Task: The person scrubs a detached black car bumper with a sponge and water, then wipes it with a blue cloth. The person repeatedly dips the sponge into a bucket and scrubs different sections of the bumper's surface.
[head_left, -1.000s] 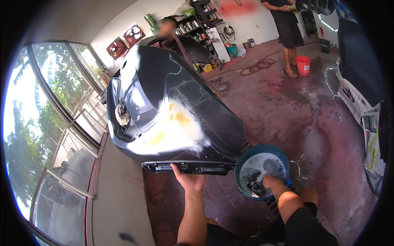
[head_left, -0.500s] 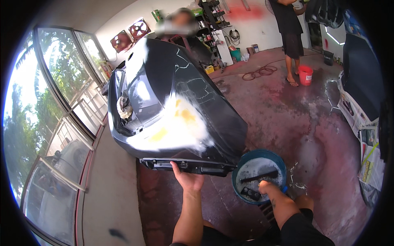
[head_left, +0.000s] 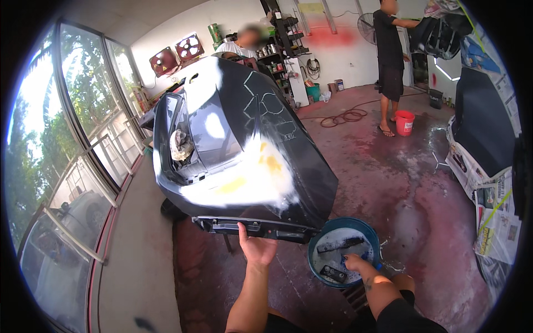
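Note:
My left hand (head_left: 258, 250) grips the lower edge of a big dark car body panel (head_left: 316, 177), thumb up over the rim and fingers hidden beneath. White primer and yellow filler patches cover its middle, and chalky lines run along its far side. To the right, my right hand (head_left: 353, 262) reaches into a teal bucket (head_left: 312, 255) of sudsy water. Its fingers are closed and partly hidden, with something blue beside them that I cannot make out. Two dark pieces lie in the suds: a long bar (head_left: 347, 244) and a shorter block (head_left: 333, 273).
Across the room a person in black (head_left: 390, 50) stands by a red bucket (head_left: 405, 123) and a coiled hose (head_left: 344, 117). Another person (head_left: 239, 47) is behind the panel. Newspaper-masked parts (head_left: 494, 216) stand at right, windows (head_left: 72, 111) at left.
My right hand has shifted within the bucket, and a blue bit now shows beside it. The left hand keeps its grip on the panel. The person in black has turned, one arm stretched right.

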### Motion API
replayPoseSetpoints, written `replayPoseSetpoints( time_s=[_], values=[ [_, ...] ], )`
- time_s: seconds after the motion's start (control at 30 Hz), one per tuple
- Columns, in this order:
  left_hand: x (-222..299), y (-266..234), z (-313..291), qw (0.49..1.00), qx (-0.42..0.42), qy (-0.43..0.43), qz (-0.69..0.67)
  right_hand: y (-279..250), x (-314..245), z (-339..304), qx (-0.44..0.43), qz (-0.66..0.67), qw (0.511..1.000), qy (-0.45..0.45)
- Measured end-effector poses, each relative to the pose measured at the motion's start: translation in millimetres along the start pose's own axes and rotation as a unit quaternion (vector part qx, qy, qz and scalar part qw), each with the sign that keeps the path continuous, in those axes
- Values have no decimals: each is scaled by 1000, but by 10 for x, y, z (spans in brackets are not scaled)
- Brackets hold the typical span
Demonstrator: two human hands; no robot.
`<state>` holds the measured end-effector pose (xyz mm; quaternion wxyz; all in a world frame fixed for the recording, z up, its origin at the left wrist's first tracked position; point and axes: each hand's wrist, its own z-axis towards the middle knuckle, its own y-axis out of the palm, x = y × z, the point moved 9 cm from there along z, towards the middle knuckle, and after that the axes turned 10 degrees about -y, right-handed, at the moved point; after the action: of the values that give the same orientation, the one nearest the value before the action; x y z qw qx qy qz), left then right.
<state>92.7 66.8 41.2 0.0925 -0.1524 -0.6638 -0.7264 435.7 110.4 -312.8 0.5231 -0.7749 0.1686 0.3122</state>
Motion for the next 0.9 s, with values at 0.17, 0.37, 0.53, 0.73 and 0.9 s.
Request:
replayPoseSetpoints(
  time_s=[0.17, 0.37, 0.53, 0.73, 0.9],
  values=[
    [-7, 27, -55, 998, 58, 35, -1, 292, -134, -131, -192, -134, 970, 63],
    [-72, -37, 9, 999, 39, 15, 25, 155, 57, 8, -172, -159, 972, 3],
    [396, -260, -32, 995, 27, 96, -14, -88, -74, 2, -53, 32, 996, 56],
    [874, -159, 10, 992, -39, 118, -26, -427, 31, 36, 179, 125, 976, 0],
    [957, -32, -57, 986, -86, 134, -42, 213, 229, 59, -104, 149, 977, 115]
  ],
)
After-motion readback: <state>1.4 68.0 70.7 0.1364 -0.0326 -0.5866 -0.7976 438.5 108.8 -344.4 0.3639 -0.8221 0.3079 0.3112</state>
